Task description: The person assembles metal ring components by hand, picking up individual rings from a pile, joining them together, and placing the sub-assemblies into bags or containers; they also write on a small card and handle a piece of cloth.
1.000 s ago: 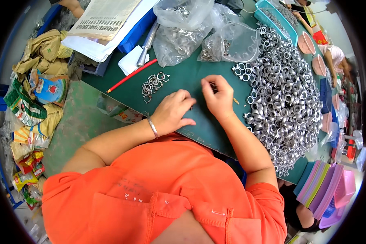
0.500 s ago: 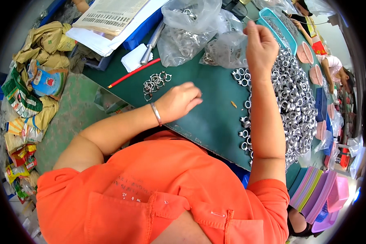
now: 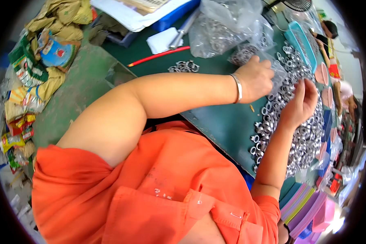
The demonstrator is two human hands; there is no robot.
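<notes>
My left hand, a metal bangle at its wrist, reaches across the table with its fingers curled closed. It is right at a small clear plastic bag with metal rings in it; whether the fingers grip the bag is hidden. Just to the right, my right hand hovers over a big pile of grey metal rings. Its thumb and fingers are drawn together, and anything between them is too small to make out. A smaller cluster of thin rings lies left of my left forearm.
On the green table lie a red pencil, white paper and a larger clear bag of rings. A turquoise tray stands at the back right. Purple plastic baskets are stacked at right. Other people sit beyond.
My left hand has swung right from beside the small ring cluster to the small bag. My right hand has come lower, back over the pile. The whole view has shifted a little.
</notes>
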